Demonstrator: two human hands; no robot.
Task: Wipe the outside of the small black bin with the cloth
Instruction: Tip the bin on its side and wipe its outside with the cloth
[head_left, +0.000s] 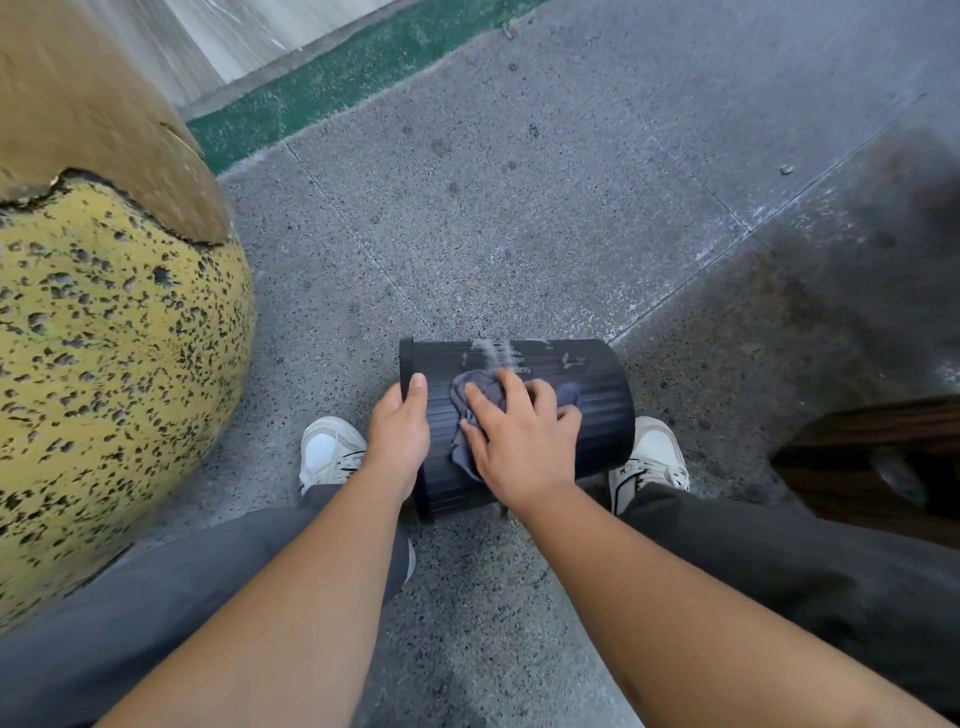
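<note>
1. The small black bin (597, 395) lay on its side on the speckled floor (519, 208), between the person's 2 white shoes (332, 452), rim to the left.
2. The left hand (397, 441) gripped the rim end, thumb lying over the ribbed wall, its other fingers hidden behind the rim.
3. The right hand (519, 441) pressed the grey cloth (478, 395) flat against the bin's side, fingers spread and slightly bent.
4. A pale smear (493, 353) marked the wall just above the cloth.

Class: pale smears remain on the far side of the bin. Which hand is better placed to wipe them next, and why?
The right hand: it already presses the cloth on the bin just below the smears. The left hand is busy gripping the bin's rim end, steadying it.
</note>
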